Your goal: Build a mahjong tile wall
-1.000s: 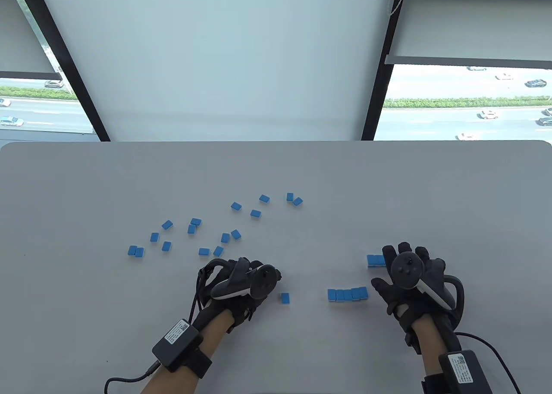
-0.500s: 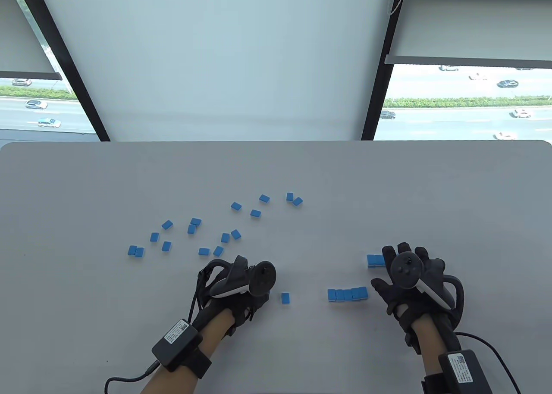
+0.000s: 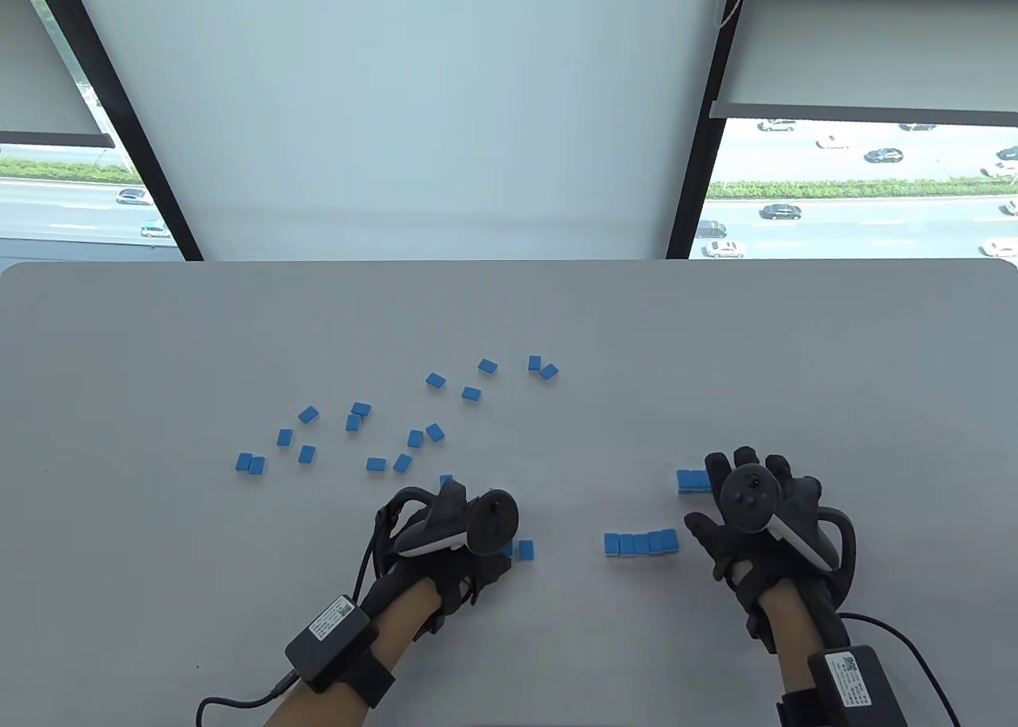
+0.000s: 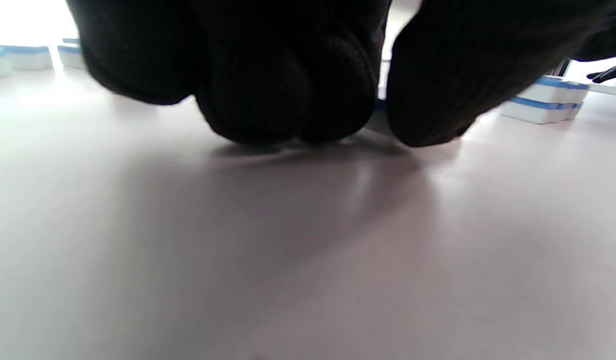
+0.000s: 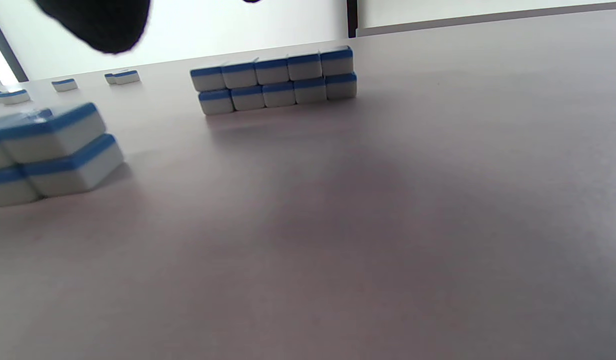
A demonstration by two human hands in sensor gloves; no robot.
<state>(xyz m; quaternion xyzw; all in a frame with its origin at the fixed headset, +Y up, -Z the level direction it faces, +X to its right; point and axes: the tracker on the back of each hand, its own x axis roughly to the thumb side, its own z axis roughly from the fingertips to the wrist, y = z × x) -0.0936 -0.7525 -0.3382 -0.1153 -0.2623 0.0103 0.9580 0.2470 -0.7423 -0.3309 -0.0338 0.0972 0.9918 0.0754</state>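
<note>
Blue-backed mahjong tiles lie scattered (image 3: 374, 433) on the grey table (image 3: 159, 345). My left hand (image 3: 489, 556) is low on the table and pinches a tile (image 3: 507, 550) right beside a lone tile (image 3: 526, 550). In the left wrist view only a blue sliver of the tile (image 4: 380, 105) shows between fingers and thumb. A two-high, five-wide wall (image 3: 641, 542) stands left of my right hand (image 3: 716, 492). That hand is spread open and empty, partly covering a second two-high wall (image 3: 693, 480), which also shows in the right wrist view (image 5: 275, 80).
The end of the nearer wall (image 5: 48, 150) sits close at the left of the right wrist view. Loose tiles (image 4: 23, 57) lie beyond my left hand. One tile (image 3: 445, 480) peeks out just behind the left tracker. The table's far edge (image 3: 509, 262) meets the window.
My left hand has slid right and a little nearer, bringing its tile up against the lone tile. A tile behind the hand has come into sight. The right hand has not moved.
</note>
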